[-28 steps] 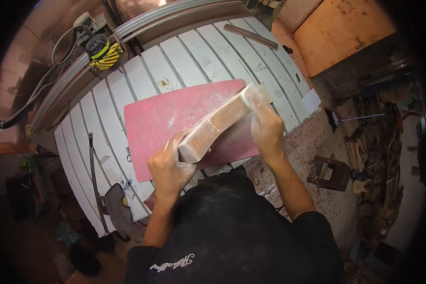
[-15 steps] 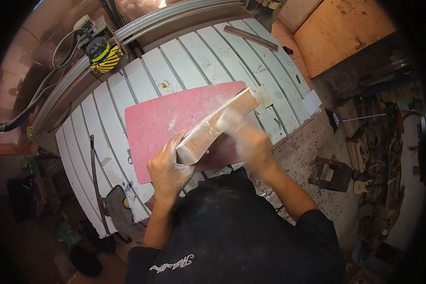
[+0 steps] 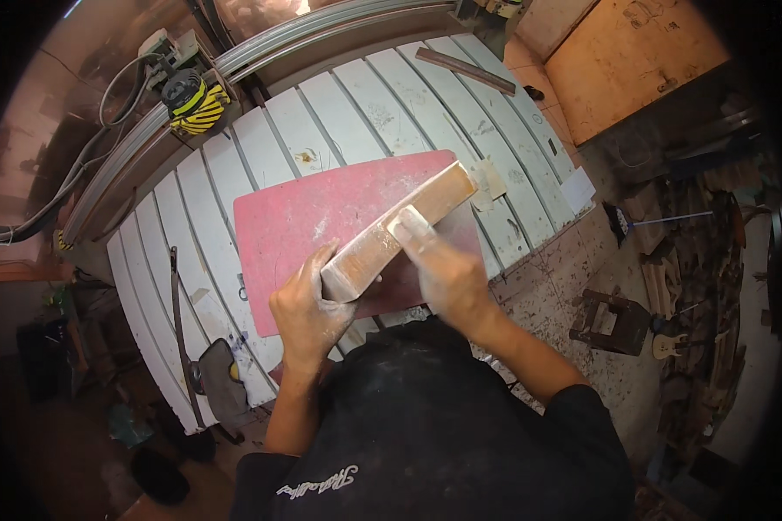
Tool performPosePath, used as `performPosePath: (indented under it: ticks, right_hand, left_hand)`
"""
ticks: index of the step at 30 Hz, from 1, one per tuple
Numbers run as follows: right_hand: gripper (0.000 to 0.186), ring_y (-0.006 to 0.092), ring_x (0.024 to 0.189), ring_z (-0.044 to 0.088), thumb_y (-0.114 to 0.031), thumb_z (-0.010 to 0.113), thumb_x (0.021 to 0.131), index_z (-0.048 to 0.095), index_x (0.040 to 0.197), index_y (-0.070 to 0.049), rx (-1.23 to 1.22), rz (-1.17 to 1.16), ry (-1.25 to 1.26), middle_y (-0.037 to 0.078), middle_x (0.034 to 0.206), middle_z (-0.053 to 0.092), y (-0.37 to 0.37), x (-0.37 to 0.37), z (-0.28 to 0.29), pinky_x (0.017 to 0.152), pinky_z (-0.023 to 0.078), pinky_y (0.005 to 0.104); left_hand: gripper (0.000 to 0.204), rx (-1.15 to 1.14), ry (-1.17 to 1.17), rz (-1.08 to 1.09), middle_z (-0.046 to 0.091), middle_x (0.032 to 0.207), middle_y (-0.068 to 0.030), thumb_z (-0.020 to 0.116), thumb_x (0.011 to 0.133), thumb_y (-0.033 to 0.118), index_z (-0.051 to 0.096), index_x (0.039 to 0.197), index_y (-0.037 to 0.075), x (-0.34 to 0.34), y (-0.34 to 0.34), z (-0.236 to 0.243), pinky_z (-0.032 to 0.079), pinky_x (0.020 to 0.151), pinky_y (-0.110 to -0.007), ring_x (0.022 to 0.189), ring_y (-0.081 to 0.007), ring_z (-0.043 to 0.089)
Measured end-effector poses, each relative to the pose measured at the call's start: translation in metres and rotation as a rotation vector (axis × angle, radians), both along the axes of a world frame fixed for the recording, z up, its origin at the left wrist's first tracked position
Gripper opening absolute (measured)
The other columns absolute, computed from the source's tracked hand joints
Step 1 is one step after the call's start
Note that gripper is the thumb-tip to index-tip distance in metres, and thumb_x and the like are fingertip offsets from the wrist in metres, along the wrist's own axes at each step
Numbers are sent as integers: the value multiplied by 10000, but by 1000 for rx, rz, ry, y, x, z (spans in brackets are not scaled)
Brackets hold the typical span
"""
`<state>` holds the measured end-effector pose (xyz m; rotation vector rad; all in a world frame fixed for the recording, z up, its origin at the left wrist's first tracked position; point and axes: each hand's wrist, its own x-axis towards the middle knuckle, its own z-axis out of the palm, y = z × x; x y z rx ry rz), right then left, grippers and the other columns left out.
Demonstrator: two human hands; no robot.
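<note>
A long dusty wooden block lies slanted on a red mat on the white slatted table. My left hand grips the block's near end. My right hand presses on the block's side near its middle, fingers closed over a small pale piece that looks like sandpaper; I cannot tell more about it. Both hands are covered in pale dust.
A yellow-and-black tool with cables sits at the table's far left by a metal rail. A dark metal bar lies at the far edge. A dark strap and grey cloth lie near left. Wooden clutter covers the floor at right.
My right hand has slid from the block's far end toward its middle, closer to me. The left hand and the block have stayed in place.
</note>
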<state>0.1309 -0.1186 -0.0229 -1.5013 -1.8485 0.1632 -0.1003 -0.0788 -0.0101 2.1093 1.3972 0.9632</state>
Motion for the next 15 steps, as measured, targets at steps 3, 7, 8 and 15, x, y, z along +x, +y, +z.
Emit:
performPosePath:
  ticks: [3, 7, 8, 15]
  right_hand:
    - [440, 367, 1253, 717, 102, 577, 954, 748, 1335, -38, 25, -137, 23, 238, 1356, 714, 21, 20, 9, 1037, 606, 405]
    - [449, 321, 1072, 781, 80, 551, 947, 756, 1316, -73, -15, 48, 22, 167, 1399, 712, -4, -10, -1, 890, 636, 385]
    - [437, 345, 1084, 772, 78, 550, 953, 747, 1316, -62, -22, 57, -67, 172, 1393, 713, -4, -2, -4, 896, 637, 389]
    - [431, 370, 1122, 756, 64, 551, 965, 745, 1328, -65, -19, 10, 73, 168, 1397, 712, 2, -12, -2, 917, 638, 395]
  left_hand:
    - [592, 2, 13, 7, 812, 1011, -194, 974, 739, 166, 737, 1261, 13, 0, -7, -4, 626, 832, -362, 939, -298, 824]
    - [577, 48, -33, 5, 790, 987, -186, 951, 709, 187, 751, 1231, 45, -3, -2, -9, 613, 755, -394, 864, -354, 793]
    - [578, 51, -33, 4, 790, 983, -184, 953, 711, 192, 751, 1232, 45, -3, -2, -10, 611, 750, -392, 854, -354, 792]
    - [609, 26, -17, -9, 813, 1045, -192, 980, 739, 184, 734, 1268, 7, -1, 2, -4, 628, 828, -359, 974, -283, 824]
